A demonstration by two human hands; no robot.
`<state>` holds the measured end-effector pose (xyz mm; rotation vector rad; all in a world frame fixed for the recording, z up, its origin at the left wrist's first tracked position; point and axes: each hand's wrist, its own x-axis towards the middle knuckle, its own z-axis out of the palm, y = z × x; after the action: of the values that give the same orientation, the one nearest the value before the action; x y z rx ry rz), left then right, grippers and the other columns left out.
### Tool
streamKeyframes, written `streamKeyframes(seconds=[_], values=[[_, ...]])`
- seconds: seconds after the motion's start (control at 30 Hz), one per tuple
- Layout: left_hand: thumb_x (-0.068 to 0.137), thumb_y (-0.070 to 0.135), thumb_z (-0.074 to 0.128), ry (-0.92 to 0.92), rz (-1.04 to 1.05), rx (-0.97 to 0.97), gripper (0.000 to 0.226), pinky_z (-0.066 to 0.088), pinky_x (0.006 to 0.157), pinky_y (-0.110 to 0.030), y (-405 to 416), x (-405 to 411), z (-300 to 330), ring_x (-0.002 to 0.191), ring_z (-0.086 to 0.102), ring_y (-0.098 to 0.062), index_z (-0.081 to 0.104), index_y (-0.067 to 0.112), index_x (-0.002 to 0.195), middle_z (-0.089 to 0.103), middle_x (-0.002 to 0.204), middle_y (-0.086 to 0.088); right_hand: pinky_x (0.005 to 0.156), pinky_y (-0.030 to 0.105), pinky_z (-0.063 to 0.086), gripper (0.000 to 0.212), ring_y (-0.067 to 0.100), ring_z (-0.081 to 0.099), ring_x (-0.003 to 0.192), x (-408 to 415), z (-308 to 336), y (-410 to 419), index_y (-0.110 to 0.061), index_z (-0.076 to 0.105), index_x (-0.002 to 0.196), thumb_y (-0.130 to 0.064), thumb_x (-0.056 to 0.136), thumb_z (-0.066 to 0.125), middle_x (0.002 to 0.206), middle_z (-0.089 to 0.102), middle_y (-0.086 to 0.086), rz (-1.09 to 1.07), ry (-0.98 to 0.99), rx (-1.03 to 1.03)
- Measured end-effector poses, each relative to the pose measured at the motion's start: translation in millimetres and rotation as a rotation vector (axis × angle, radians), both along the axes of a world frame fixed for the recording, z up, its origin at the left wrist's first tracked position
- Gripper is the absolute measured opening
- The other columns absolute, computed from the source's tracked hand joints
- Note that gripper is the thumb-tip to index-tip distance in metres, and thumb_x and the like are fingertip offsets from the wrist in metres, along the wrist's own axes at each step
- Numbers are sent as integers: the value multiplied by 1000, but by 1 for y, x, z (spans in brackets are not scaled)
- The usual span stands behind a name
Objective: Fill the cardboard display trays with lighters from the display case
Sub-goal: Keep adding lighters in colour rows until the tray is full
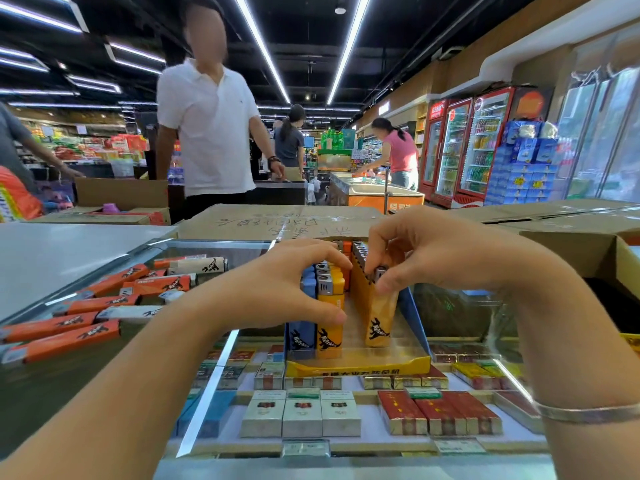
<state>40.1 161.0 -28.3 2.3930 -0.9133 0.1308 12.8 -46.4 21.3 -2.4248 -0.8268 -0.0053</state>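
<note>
cardboard display tray (358, 367), yellow front lip and blue side walls, sits on the glass tabletop (104, 358) of the display case, centre of view. two rows of upright lighters stand inside it with a gap between the rows.

left hand (277, 285) curls around the left row: thumb pressed on a yellow lighter (330, 327), fingers over the metal tops of the row; a blue lighter (300, 336) stands just beside the yellow one, touching it.

right hand (426, 251) pinches the metal top of an orange lighter (379, 320) at the front of the right row, thumb and fingertips closed on it; the lighter stands upright in the tray. a silver bangle (588, 412) is on the right wrist.

loose orange and white lighters (114, 299) lie flat on the glass, left of the tray and well apart from it. cigarette packs (339, 414) show under the glass. brown cardboard box (277, 220) lies behind the tray. a person in a white shirt (207, 126) stands beyond it.
</note>
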Motion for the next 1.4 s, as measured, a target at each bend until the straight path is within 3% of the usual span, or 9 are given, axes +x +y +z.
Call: streamKeyframes(seconds=[0.33, 0.67, 0.73, 0.87, 1.0, 1.1, 1.2, 1.3, 1.4], values=[[67, 51, 74, 25, -12, -12, 50, 29, 77, -7, 1, 2, 0, 97, 23, 38, 46, 59, 108, 30, 108, 51, 63, 27, 45, 21, 10, 51, 62, -2, 1, 3, -25, 60, 69, -12, 75, 76, 75, 60, 10, -31, -76, -76], [67, 51, 73, 28, -25, -28, 51, 33, 77, -8, 2, 3, -2, 95, 21, 40, 46, 59, 109, 29, 108, 52, 64, 29, 47, 19, 3, 51, 57, 1, -1, 2, -26, 63, 69, -13, 76, 75, 67, 59, -1, -38, -52, -173], [67, 51, 73, 18, -27, -24, 51, 32, 76, -8, 2, 2, -1, 95, 20, 40, 46, 59, 109, 29, 108, 52, 67, 34, 49, 20, 5, 52, 59, 3, -3, 5, -27, 62, 68, -13, 75, 75, 70, 61, 2, -57, -61, -174], [68, 49, 73, 20, -36, -30, 48, 31, 74, -7, 1, 1, 0, 94, 22, 40, 47, 58, 107, 30, 105, 53, 68, 30, 43, 19, 9, 49, 73, 7, -5, 5, -30, 62, 70, -17, 74, 75, 82, 52, -2, -49, -71, -199], [70, 46, 74, 53, -47, -52, 49, 37, 81, -13, 1, 1, 1, 104, 31, 29, 49, 54, 111, 38, 114, 43, 85, 21, 34, 27, -3, 41, 106, 14, -8, 0, -44, 64, 91, -36, 69, 78, 111, 46, -20, -46, -41, -76], [69, 47, 75, 89, -29, -65, 54, 42, 78, -13, 2, 0, 2, 104, 40, 21, 46, 55, 114, 41, 113, 40, 105, 38, 31, 46, 6, 32, 126, 22, -15, 0, -49, 51, 114, -52, 72, 69, 131, 38, -20, -86, -42, -44], [71, 42, 75, 216, -46, -187, 56, 49, 67, -10, 5, -4, 4, 94, 56, 12, 42, 57, 113, 56, 102, 31, 101, 36, 37, 52, 8, 37, 123, 30, -27, 5, -42, 42, 126, -56, 78, 59, 135, 38, -12, -102, 54, -3], [79, 41, 67, 188, -40, -266, 50, 46, 70, -7, 6, -6, 7, 97, 51, 18, 38, 58, 115, 48, 113, 33, 88, 24, 40, 49, 6, 43, 115, 32, -35, 14, -38, 43, 128, -54, 82, 54, 133, 43, -10, -67, 87, 71], [85, 22, 61, 122, 18, -423, 43, 37, 79, -11, 10, -4, 9, 111, 39, 12, 42, 54, 106, 40, 117, 31, 100, 36, 39, 43, 8, 45, 113, 35, -38, 23, -34, 50, 122, -53, 83, 53, 125, 48, -9, -70, 60, 133]])
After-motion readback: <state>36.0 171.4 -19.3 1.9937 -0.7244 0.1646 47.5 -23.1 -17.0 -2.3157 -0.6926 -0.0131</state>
